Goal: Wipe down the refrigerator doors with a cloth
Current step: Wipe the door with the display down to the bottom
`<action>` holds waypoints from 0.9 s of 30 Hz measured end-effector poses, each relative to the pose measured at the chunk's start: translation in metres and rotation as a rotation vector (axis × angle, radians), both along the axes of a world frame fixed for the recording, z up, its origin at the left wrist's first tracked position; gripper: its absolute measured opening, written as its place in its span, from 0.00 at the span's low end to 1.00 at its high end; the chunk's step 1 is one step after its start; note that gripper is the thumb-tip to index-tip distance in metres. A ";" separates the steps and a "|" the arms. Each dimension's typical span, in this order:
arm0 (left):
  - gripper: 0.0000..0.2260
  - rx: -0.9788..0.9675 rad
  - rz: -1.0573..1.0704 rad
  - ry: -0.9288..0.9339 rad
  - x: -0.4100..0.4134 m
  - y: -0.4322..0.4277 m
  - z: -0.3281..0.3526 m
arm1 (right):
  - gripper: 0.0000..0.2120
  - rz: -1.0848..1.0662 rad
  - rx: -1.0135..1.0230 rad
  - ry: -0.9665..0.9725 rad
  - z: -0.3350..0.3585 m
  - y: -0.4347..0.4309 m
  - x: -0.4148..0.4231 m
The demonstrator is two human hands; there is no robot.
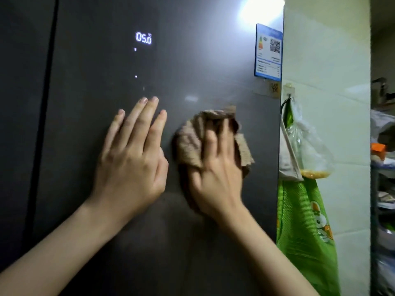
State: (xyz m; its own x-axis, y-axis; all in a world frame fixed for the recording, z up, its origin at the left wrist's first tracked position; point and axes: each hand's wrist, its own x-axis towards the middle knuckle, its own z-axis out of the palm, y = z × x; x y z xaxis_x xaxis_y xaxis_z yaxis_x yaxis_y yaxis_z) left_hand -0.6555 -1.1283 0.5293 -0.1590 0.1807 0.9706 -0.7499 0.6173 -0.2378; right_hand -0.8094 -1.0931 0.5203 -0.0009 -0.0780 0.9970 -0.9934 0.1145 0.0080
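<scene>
On the refrigerator door (192, 60), cloth (189, 142) beneath fingers (227, 135) of right hand (215, 176).

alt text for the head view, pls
A person's right hand presses a crumpled brown cloth against a dark grey refrigerator door, while the left hand rests flat on the door beside it. A lit display above reads 05.0; a green bag hangs at right.
</scene>
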 end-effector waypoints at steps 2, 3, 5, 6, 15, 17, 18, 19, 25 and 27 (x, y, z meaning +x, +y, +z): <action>0.24 -0.011 -0.011 0.019 0.010 -0.001 0.000 | 0.32 0.019 -0.069 -0.102 0.010 0.004 -0.016; 0.24 -0.012 -0.015 0.024 0.015 -0.002 0.000 | 0.32 0.013 -0.099 -0.159 0.016 0.003 -0.017; 0.24 0.002 -0.014 0.035 0.025 -0.005 -0.001 | 0.35 -0.022 -0.143 -0.219 0.023 -0.008 0.000; 0.24 0.016 -0.010 0.042 0.030 -0.007 -0.001 | 0.36 -0.033 -0.146 -0.190 0.024 -0.014 0.014; 0.24 0.083 0.022 0.079 0.055 -0.022 -0.013 | 0.30 0.137 -0.063 0.147 0.028 -0.006 -0.001; 0.23 0.090 0.026 0.101 0.065 -0.026 -0.014 | 0.36 0.081 -0.183 -0.100 0.037 -0.010 0.001; 0.23 0.094 0.030 0.105 0.068 -0.027 -0.016 | 0.39 0.050 -0.222 -0.210 0.040 -0.015 0.013; 0.23 0.095 0.028 0.109 0.070 -0.028 -0.017 | 0.42 0.034 -0.242 -0.281 0.040 -0.022 0.030; 0.26 0.094 -0.008 0.125 0.081 -0.032 -0.022 | 0.34 0.179 0.000 0.298 0.009 -0.042 0.111; 0.25 0.106 -0.021 0.121 0.088 -0.033 -0.025 | 0.33 0.202 0.064 0.415 0.021 -0.035 0.097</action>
State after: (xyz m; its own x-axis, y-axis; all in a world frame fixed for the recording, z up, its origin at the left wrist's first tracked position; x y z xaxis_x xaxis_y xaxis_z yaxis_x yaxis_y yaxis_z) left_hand -0.5672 -1.1609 0.5040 -0.0366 0.0787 0.9962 -0.7556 0.6502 -0.0791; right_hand -0.7123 -1.1285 0.5413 0.4186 -0.0969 0.9030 -0.9071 -0.0943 0.4103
